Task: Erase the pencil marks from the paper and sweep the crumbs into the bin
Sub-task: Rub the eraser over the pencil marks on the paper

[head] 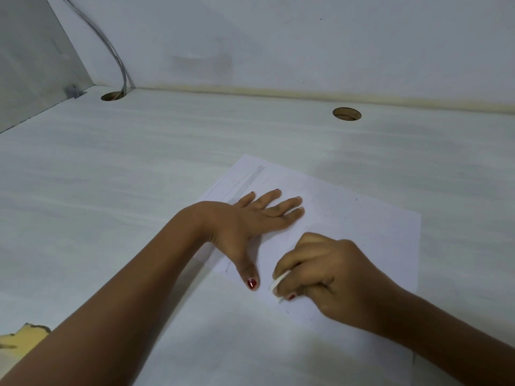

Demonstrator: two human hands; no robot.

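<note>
A white sheet of paper [362, 218] lies on the pale desk, tilted, with faint pencil lines [248, 179] near its far left corner. My left hand [250, 218] lies flat on the sheet, fingers spread, pressing it down. My right hand [328, 274] is closed around a small white eraser [277, 282], whose tip touches the paper just right of my left thumb. Tiny dark crumbs [328, 218] speckle the sheet beyond my hands. No bin is in view.
The desk [139, 176] meets a white back wall and a grey side panel at the left. Two round cable holes [347, 114] [113, 96] sit near the back edge, a grey cable running into the left one. A chipped yellow patch [25, 335] shows at the lower left.
</note>
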